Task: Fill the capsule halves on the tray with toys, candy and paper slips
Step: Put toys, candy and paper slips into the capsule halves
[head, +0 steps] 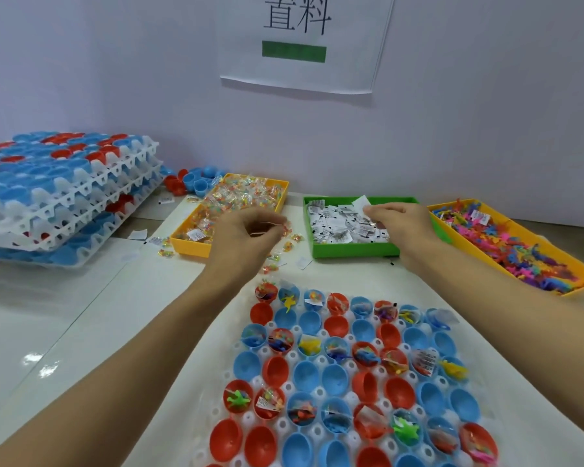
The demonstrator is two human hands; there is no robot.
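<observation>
A white tray [321,360] in front of me holds rows of red and blue capsule halves [334,379]; alternate rows hold toys, candy and slips, the others are bare. My left hand [246,234] hovers at the near right corner of the yellow candy bin [189,246], fingers curled, pinching candy packets [285,227]. My right hand [402,219] rests over the green bin [351,251] of paper slips, pinching a white slip [361,203]. A second yellow bin [459,230] at the right holds colourful plastic toys.
A stack of white trays [91,200] loaded with red and blue capsule halves stands at the far left. Loose capsule halves [196,182] lie behind the candy bin. Stray candies and slips [277,261] lie on the table between bins and tray. A wall with a paper sign is behind.
</observation>
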